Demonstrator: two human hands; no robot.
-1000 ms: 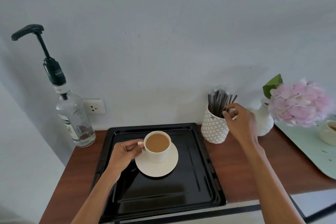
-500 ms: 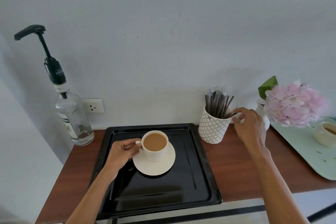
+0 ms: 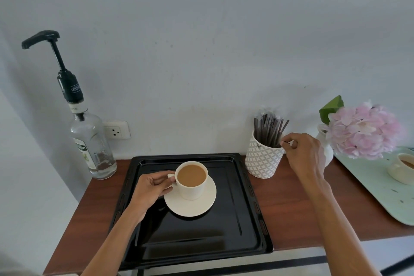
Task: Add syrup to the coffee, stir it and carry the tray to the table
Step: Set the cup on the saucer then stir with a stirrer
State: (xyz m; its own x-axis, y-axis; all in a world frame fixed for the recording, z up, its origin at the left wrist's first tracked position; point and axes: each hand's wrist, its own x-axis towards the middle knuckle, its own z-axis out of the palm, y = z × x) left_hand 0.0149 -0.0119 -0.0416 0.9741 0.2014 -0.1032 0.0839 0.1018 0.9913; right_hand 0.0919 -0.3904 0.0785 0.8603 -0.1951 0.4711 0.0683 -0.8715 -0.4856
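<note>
White cup (image 3: 190, 192) is held at its handle by the left hand (image 3: 147, 190). The right hand (image 3: 307, 154) fingers pinch a stirrer (image 3: 284, 142), so a sideways pull may tip the holder (image 3: 262, 161).

My left hand (image 3: 150, 189) lies knuckles-up at the end of a forearm reaching in from the lower left, its fingers (image 3: 164, 184) curled round the handle of the cup (image 3: 191, 180). My right arm stretches forward from the lower right, wrist slightly bent. My right hand (image 3: 308, 154) pinches a thin stick (image 3: 287, 142) between thumb and forefinger.
</note>
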